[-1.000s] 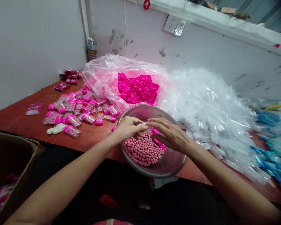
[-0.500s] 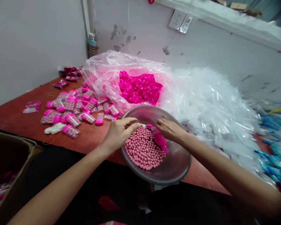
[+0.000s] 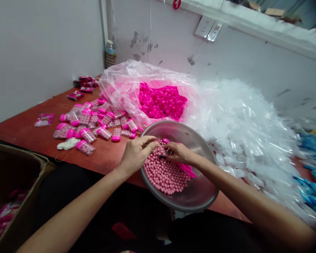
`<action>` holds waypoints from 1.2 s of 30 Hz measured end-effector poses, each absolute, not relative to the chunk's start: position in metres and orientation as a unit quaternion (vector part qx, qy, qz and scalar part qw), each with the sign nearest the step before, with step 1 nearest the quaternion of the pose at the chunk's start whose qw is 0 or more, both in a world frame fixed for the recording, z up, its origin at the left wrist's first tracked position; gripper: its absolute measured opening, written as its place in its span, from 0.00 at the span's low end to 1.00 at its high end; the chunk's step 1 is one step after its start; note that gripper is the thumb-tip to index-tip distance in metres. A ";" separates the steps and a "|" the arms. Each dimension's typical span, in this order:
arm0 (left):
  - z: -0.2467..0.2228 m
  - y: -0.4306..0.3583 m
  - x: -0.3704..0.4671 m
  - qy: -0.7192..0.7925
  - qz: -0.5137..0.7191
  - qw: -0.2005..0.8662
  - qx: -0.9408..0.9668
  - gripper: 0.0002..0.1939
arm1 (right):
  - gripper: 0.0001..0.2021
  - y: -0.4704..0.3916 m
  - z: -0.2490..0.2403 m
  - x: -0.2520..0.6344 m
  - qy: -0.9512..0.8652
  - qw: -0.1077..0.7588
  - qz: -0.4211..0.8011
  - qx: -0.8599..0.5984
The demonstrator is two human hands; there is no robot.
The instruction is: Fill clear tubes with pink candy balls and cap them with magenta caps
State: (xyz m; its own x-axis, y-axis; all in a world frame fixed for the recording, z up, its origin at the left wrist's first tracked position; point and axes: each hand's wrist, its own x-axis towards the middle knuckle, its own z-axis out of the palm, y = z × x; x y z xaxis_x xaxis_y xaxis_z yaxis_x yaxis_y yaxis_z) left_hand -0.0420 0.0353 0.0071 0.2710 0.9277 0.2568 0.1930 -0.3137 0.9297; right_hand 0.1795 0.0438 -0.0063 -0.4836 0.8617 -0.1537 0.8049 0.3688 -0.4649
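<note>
A metal bowl (image 3: 200, 196) holds a heap of small pink beads (image 3: 165, 175). Over its left rim, my left hand (image 3: 138, 154) has thumb and fingers curled together; whatever they hold is hidden. My right hand (image 3: 180, 153) reaches in from the right, its fingers pinched low over the beads near the left fingertips. What sits in that pinch cannot be made out. Bright pink plastic pieces (image 3: 186, 170) lie in the bowl, partly under the right hand. A small dark patch shows by the right fingertips.
Left of the bowl lie several bead-filled clear bottles with pink caps (image 3: 85, 147). Behind it, a plastic bag (image 3: 116, 77) holds pink caps (image 3: 160, 102). Clear plastic containers (image 3: 242, 123) are heaped at right, blue packets (image 3: 310, 191) beyond. A cardboard box (image 3: 39, 172) stands lower left.
My right hand has moved left and down, from above the pink pieces to the beads beside my left hand. My left hand stays at the rim. The view has shifted slightly.
</note>
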 end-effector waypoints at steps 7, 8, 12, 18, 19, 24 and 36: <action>0.016 0.031 -0.025 0.348 0.375 0.412 0.754 0.19 | 0.16 0.002 0.021 0.168 -0.574 0.307 0.631 -0.423; 0.017 0.030 -0.021 0.328 0.366 0.435 0.755 0.17 | 0.15 -0.003 0.021 0.164 -0.554 0.327 0.642 -0.417; 0.015 0.027 -0.012 0.291 0.359 0.533 0.709 0.10 | 0.09 -0.015 0.021 0.162 -0.559 0.335 0.587 -0.480; 0.014 0.026 -0.008 0.279 0.297 0.716 0.567 0.12 | 0.13 -0.020 0.036 0.184 -0.683 0.364 0.373 -0.512; 0.014 0.025 -0.008 0.274 0.288 0.727 0.559 0.12 | 0.14 -0.020 0.040 0.186 -0.714 0.346 0.344 -0.502; 0.013 0.025 -0.007 0.263 0.275 0.715 0.586 0.13 | 0.10 -0.019 0.051 0.184 -0.827 0.226 0.203 -0.473; 0.012 0.025 -0.007 0.274 0.333 0.736 0.522 0.18 | 0.17 -0.011 0.064 0.189 -0.778 0.259 0.316 -0.477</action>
State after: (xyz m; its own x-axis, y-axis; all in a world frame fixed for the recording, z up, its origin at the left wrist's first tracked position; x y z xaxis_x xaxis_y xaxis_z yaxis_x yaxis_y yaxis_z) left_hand -0.0071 0.0253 0.0117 0.6288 0.7755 -0.0565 -0.2041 0.2347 0.9504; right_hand 0.1892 -0.0110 0.0639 -0.4108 0.9060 0.1023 0.5782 0.3456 -0.7391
